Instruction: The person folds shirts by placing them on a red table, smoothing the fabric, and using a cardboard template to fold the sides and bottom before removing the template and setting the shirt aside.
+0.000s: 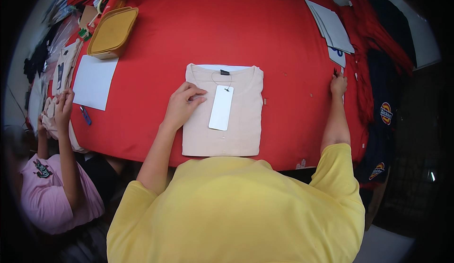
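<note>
A folded pale beige T-shirt [198, 130] lies in front of me, its neckline at the far side. A blank white hang tag [220, 109] rests on it, looped by a thin string to a dark label at the neck. My left hand [183, 104] lies on the shirt's left edge, thumb and fingers apart, holding nothing. Far out to the right, my right hand [338, 85] is closed beside a stack of white cards [331, 29]. A small dark tip shows at its fingers; what it grips is too small to make out.
A red cloth [156, 130] covers the table. At the left are a yellow lidded tub [113, 31], a white sheet [96, 82] and a small blue cutter [85, 115]. Another person [61, 187] in pink handles beige garments there. Red and dark garments [378, 88] hang along the right edge.
</note>
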Motion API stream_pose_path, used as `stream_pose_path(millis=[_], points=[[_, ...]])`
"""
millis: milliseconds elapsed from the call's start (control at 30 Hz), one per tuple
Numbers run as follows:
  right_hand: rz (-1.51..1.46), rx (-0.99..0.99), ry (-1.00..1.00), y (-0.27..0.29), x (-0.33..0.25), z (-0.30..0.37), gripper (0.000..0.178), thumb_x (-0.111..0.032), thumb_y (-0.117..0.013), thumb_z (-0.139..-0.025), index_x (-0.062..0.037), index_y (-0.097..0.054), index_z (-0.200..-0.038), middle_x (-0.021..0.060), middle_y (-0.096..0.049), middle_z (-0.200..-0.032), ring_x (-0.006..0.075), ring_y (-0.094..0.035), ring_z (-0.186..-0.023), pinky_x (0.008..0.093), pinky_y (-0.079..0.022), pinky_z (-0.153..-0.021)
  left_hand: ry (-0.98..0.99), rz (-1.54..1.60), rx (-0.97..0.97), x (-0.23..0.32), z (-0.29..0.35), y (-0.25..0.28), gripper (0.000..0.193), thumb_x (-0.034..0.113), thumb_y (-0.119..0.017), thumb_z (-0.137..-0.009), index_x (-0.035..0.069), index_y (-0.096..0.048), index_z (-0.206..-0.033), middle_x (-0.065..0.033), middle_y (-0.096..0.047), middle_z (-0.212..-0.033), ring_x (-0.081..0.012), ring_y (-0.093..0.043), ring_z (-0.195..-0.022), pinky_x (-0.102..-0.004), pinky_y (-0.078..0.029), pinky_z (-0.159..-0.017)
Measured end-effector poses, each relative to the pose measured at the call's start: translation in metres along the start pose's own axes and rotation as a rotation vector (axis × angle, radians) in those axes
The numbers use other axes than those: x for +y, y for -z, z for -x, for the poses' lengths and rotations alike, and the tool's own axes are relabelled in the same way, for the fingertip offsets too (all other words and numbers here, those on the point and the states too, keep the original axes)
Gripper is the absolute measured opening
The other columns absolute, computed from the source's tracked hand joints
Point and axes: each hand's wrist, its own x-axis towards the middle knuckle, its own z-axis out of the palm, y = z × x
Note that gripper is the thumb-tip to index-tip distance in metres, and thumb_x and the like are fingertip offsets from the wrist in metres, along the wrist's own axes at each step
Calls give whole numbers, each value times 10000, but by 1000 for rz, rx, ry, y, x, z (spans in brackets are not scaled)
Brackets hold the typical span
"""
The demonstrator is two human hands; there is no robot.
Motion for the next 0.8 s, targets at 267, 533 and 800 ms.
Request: stream_pose_path(millis=[267,533,800], points=[[-784,-234,2,29,3,-14,251,-148,-534,-926,4,-624,-1105,80,-661,-827,175,-673,-773,283,-509,-674,-238,-206,130,-7,-4,-16,104,139,-696,-816,65,-704,-889,-48,-640,-927,-214,-597,-813,-330,-436,-777],[-1185,-761,640,145,-215,250,360,-149,-602,-911,-50,-532,-1249,44,-627,-958,98,-555,-828,252,-463,-740,-210,-188,168,-8,-2,-11,102,167,-631,-875,67,-647,-873,-45,-653,-886,-212,-596,-837,-335,-374,-808],[-661,-615,889,147,-243,302,259,-155,-609,-863,-4,-634,-1072,186,-633,-1031,350,-630,-921,420,-497,-818,-101,-108,154,-12,-1,-10,173,213,-535,-954,57,-608,-962,-62,-659,-875,-214,-594,-827,-335,-359,-868]])
